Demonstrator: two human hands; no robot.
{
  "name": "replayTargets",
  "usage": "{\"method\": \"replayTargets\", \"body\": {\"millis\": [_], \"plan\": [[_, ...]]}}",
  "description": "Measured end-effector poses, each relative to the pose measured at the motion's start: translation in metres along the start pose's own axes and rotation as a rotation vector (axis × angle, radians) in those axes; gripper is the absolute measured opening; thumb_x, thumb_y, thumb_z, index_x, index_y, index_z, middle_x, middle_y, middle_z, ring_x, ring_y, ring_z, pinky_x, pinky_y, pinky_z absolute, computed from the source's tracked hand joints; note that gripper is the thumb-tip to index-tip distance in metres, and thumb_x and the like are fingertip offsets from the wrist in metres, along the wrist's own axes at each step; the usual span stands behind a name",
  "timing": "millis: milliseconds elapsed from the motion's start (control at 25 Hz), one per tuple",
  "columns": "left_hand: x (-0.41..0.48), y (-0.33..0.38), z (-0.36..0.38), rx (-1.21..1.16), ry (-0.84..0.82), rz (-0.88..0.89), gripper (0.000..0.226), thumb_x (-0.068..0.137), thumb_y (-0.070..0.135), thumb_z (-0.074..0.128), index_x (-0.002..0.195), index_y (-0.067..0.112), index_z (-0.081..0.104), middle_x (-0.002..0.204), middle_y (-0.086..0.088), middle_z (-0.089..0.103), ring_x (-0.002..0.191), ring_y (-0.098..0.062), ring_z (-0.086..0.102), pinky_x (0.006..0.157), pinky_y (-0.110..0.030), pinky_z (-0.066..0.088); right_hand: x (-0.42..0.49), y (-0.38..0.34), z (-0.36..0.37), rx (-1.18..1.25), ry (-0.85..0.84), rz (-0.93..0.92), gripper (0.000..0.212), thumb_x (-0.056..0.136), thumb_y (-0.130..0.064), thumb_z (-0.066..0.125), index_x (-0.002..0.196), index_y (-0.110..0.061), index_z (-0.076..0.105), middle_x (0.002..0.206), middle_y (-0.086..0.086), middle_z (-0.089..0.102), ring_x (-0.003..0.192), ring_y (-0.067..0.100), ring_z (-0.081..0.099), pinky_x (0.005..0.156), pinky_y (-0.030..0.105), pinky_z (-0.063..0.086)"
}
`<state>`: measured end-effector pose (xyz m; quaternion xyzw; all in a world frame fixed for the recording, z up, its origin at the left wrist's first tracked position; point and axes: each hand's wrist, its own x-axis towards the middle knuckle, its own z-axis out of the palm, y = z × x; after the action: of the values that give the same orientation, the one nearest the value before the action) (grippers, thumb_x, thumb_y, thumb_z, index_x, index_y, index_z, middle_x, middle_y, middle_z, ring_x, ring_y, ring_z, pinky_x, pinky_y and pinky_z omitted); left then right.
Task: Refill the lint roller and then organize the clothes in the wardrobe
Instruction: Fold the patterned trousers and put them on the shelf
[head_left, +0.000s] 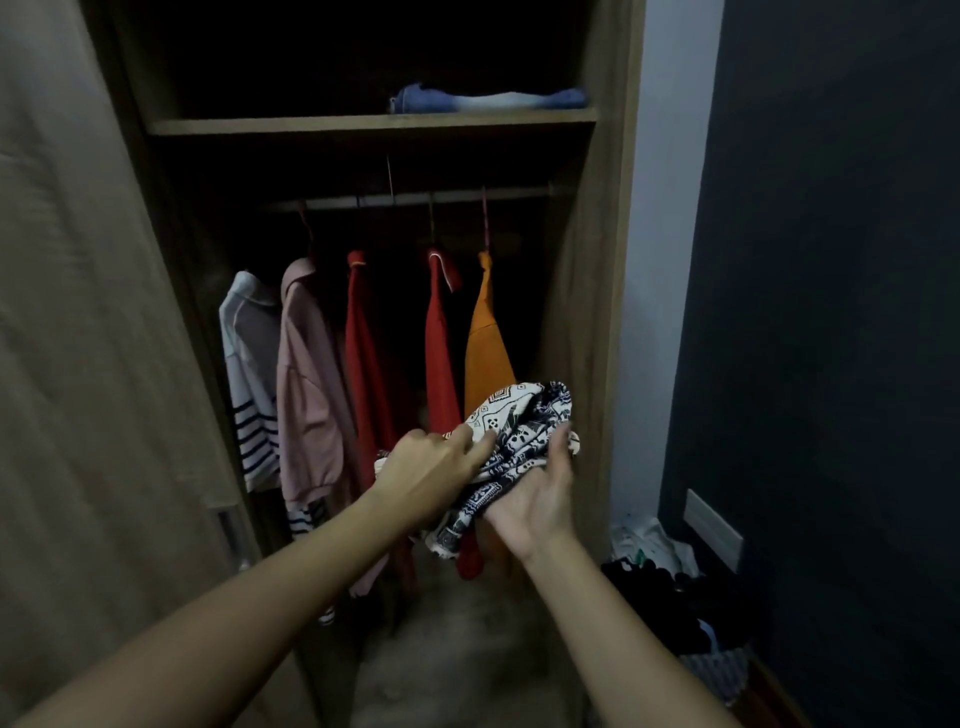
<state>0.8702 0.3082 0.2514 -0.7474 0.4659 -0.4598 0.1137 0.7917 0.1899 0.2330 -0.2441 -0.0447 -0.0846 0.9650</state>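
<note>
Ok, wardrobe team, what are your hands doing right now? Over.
Left hand grips the patterned cloth, right hand holds it from below. Cloth bundled, mid-air at the wardrobe. Orange shirt hangs directly behind it.

No legible text, label, brand, number or sign anywhere in the head view; the patterned cloth (519, 431), at about 5 o'clock from frame centre, carries only a navy-and-cream ornamental print, no letters discernible; the wall plate (712, 530), at about 4 o'clock, shows no marking that can be read.
</note>
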Motion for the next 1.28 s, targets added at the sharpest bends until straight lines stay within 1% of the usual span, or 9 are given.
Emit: {"method": "replayTargets", "body": {"millis": [120, 200, 360, 560, 720, 880, 960, 1120, 1280], "plan": [[-0.001, 0.011, -0.002, -0.003, 0.012, 0.114, 0.044, 0.077, 0.024, 0.046, 0.120, 0.013, 0.052, 0.071, 0.001, 0.060, 0.044, -0.017, 0.057, 0.042, -0.023, 0.037, 0.002, -0.008, 0.010, -0.069, 0.107, 0.047, 0.052, 0.080, -0.048, 0.058, 0.111, -0.007, 0.064, 0.101, 0.013, 0.072, 0.095, 0.028, 0.068, 0.083, 0.041, 0.051], [-0.003, 0.012, -0.011, -0.086, -0.053, 0.121, 0.060, 0.069, 0.028, 0.043, 0.125, 0.013, 0.054, 0.076, 0.003, 0.063, 0.057, -0.017, 0.063, 0.045, -0.023, 0.041, 0.007, -0.012, 0.014, -0.043, 0.302, 0.100, 0.045, 0.085, -0.043, 0.056, 0.109, -0.006, 0.065, 0.092, 0.015, 0.073, 0.084, 0.028, 0.066, 0.074, 0.040, 0.051], [-0.013, 0.010, -0.024, -0.402, -0.272, -0.108, 0.085, 0.067, 0.056, 0.037, 0.144, 0.021, 0.033, 0.120, -0.002, 0.062, 0.101, -0.026, 0.061, 0.068, -0.033, 0.051, 0.011, -0.019, 0.013, 0.110, 0.430, 0.095, 0.059, 0.096, -0.048, 0.031, 0.131, -0.003, 0.047, 0.135, 0.023, 0.049, 0.120, 0.038, 0.049, 0.096, 0.049, 0.038], [-0.015, 0.026, -0.028, -0.398, -0.394, -0.306, 0.125, 0.052, 0.088, 0.041, 0.151, 0.020, 0.008, 0.151, 0.002, 0.036, 0.113, -0.027, 0.055, 0.086, -0.038, 0.049, 0.016, -0.028, 0.024, 0.222, 0.402, 0.017, 0.062, 0.096, -0.051, 0.027, 0.133, -0.005, 0.045, 0.139, 0.021, 0.045, 0.127, 0.037, 0.043, 0.103, 0.049, 0.034], [-0.002, 0.036, -0.022, -0.318, -0.250, -0.498, 0.098, 0.070, 0.058, 0.064, 0.147, 0.012, 0.025, 0.123, -0.005, 0.062, 0.095, -0.029, 0.063, 0.068, -0.039, 0.052, 0.011, -0.033, 0.036, 0.245, 0.368, -0.009, 0.055, 0.097, -0.044, 0.029, 0.133, -0.006, 0.046, 0.138, 0.019, 0.046, 0.128, 0.036, 0.043, 0.100, 0.046, 0.035], [0.000, 0.022, -0.020, -0.177, -0.167, -0.350, 0.081, 0.053, 0.042, 0.082, 0.124, 0.018, 0.051, 0.089, 0.002, 0.072, 0.066, -0.020, 0.066, 0.040, -0.029, 0.048, 0.009, -0.058, 0.034, 0.121, 0.358, 0.019, 0.039, 0.094, -0.028, 0.047, 0.125, -0.006, 0.053, 0.131, 0.018, 0.055, 0.106, 0.033, 0.057, 0.090, 0.047, 0.046], [0.007, 0.001, -0.022, -0.163, -0.148, -0.223, 0.067, 0.059, 0.037, 0.074, 0.118, 0.020, 0.048, 0.083, 0.002, 0.072, 0.062, -0.020, 0.066, 0.040, -0.025, 0.049, 0.012, -0.078, 0.033, 0.014, 0.386, 0.054, 0.029, 0.090, -0.014, 0.053, 0.117, -0.004, 0.057, 0.122, 0.017, 0.061, 0.088, 0.029, 0.061, 0.077, 0.044, 0.049], [0.039, -0.043, -0.047, -0.054, -0.068, -0.107, 0.048, 0.071, 0.032, 0.044, 0.114, 0.014, 0.058, 0.087, 0.000, 0.073, 0.067, -0.022, 0.067, 0.048, -0.027, 0.053, 0.025, -0.114, 0.058, -0.186, 0.338, 0.099, 0.010, 0.088, -0.005, 0.053, 0.097, -0.005, 0.059, 0.099, 0.013, 0.064, 0.092, 0.027, 0.061, 0.081, 0.042, 0.051], [0.094, -0.104, -0.087, 0.106, 0.138, -0.075, 0.038, 0.079, 0.024, 0.045, 0.112, 0.014, 0.060, 0.095, -0.001, 0.073, 0.077, -0.021, 0.070, 0.056, -0.030, 0.056, 0.051, -0.154, 0.125, -0.225, 0.168, -0.020, 0.014, 0.088, -0.006, 0.055, 0.098, -0.013, 0.061, 0.119, 0.014, 0.062, 0.083, 0.023, 0.061, 0.061, 0.039, 0.057]]}}
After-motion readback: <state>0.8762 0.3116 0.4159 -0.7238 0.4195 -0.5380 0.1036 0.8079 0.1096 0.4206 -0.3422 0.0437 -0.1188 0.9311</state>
